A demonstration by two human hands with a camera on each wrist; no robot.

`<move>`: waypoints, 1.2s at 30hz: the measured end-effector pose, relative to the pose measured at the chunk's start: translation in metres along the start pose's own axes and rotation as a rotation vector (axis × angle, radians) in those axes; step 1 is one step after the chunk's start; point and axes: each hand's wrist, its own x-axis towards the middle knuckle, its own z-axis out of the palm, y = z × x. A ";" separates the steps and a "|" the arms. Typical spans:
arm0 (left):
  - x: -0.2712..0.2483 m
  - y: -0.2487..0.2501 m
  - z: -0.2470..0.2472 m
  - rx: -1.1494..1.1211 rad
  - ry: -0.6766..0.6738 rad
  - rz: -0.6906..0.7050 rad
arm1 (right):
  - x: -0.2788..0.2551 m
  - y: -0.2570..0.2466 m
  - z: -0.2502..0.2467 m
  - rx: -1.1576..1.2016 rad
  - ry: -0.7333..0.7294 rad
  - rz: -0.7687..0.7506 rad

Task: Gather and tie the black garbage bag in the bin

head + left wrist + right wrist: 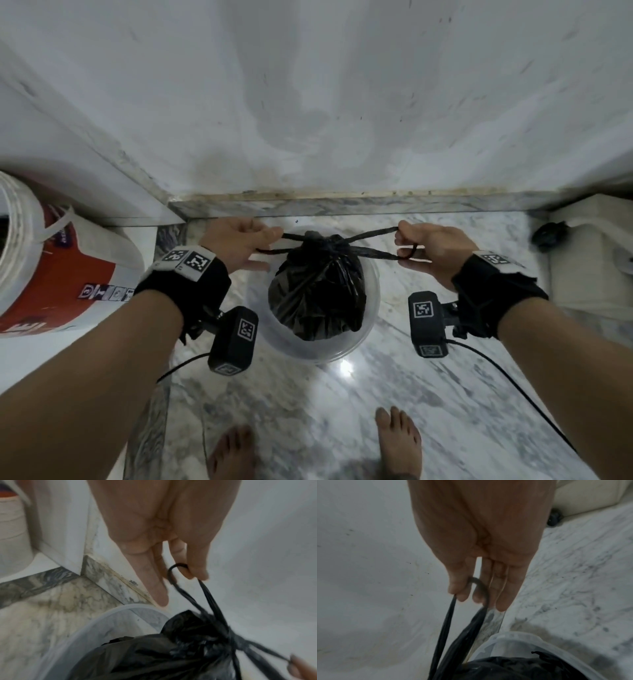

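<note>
Head view: stained white wall (342, 85) over veined marble floor (445, 394).
Left, white-and-red bucket (51, 274), lettering unreadable. Centre, clear bin (371, 301) holding gathered black bag (315, 291). Left hand (236, 245) and right hand (435, 250) pinching taut bag loops (373, 236), pulled apart, remaining fingers straight.

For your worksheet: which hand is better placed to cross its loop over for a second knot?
Probably neither: left hand and right hand each pinch a loop level beside the gathered bag.
</note>
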 end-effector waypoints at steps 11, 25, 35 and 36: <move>-0.008 0.005 -0.029 0.464 -0.106 0.117 | 0.009 -0.026 -0.022 -0.510 -0.228 -0.204; -0.007 -0.026 -0.058 1.458 -0.063 0.956 | 0.019 -0.012 -0.031 -1.344 -0.295 -0.660; -0.008 -0.027 -0.043 1.172 0.043 0.576 | 0.009 -0.008 -0.004 -1.448 -0.241 -0.474; -0.010 -0.030 -0.038 1.056 0.075 0.504 | 0.006 -0.004 -0.006 -1.428 -0.244 -0.461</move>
